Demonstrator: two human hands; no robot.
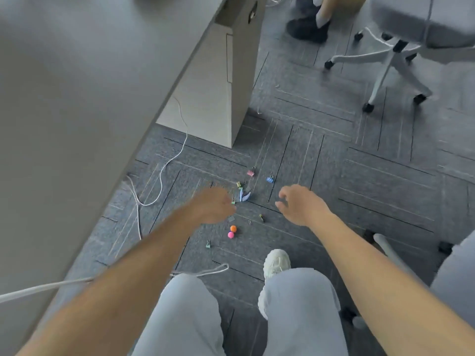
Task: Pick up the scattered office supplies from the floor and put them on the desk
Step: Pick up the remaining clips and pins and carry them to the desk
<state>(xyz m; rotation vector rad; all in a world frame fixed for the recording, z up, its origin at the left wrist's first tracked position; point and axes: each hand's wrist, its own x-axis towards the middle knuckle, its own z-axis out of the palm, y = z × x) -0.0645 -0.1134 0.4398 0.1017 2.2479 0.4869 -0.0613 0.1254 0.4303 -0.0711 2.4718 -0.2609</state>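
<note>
Little looks moved to the counter point(77, 86) yet; the supplies lie scattered on the floor point(359, 176). The right hand point(300, 205) hangs with fingers loosely curled, empty; whether the left hand point(213, 205) holds anything I cannot tell. Several binder clips point(270, 179), an orange ball point(233, 228) and a pink ball point(230, 235) await pickup.

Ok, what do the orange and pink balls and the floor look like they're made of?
The orange ball and pink ball: probably foam or soft plastic, matte with no shine, though they are too small to be sure. The floor: carpet tiles, grey fuzzy texture with visible square seams.
</note>
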